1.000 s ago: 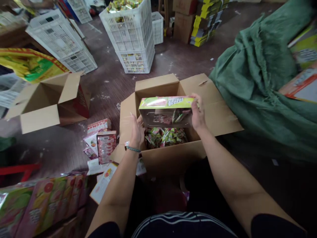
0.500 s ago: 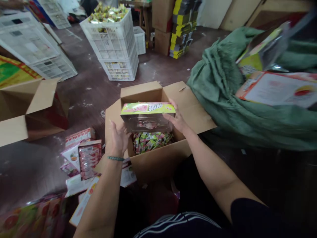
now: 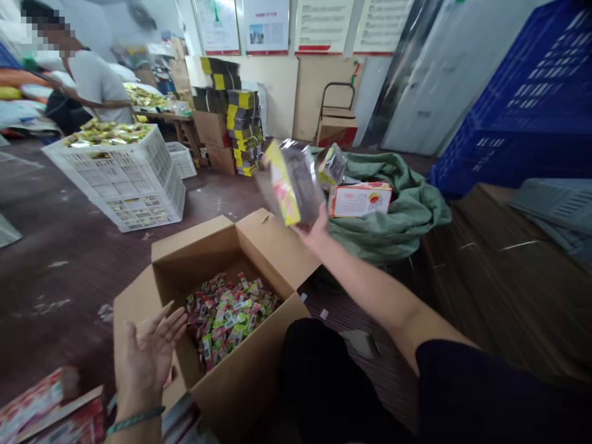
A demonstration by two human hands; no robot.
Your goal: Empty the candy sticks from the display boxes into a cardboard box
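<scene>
Pkg (image 3: 300, 179) in R hand (image 3: 316, 233), L hand (image 3: 148, 357) free

Workroom, scuffed dark flr (image 3: 213, 200), 4 posters (image 3: 266, 28) on far wall. 2 stacked white crates (image 3: 134, 163) far left; 1 ctn (image 3: 250, 364) near, flaps out, many small pkts (image 3: 231, 314) inside. Pkg: clear plastic, yellow-green/pink panel, tilted, blurred, grasped betw. ctn & green sack (image 3: 402, 228) at right. L hand palm up, fingers loose.

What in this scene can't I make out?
Head view: print on the clear-windowed box, blurred by motion.
Head view: whether the right hand grips it, blurred too.
Head view: what lies beneath the packets in the carton, hidden by them.
Head view: wording on the wall posters, too small.
Head view: red packs, cut off by the frame edge.
</scene>
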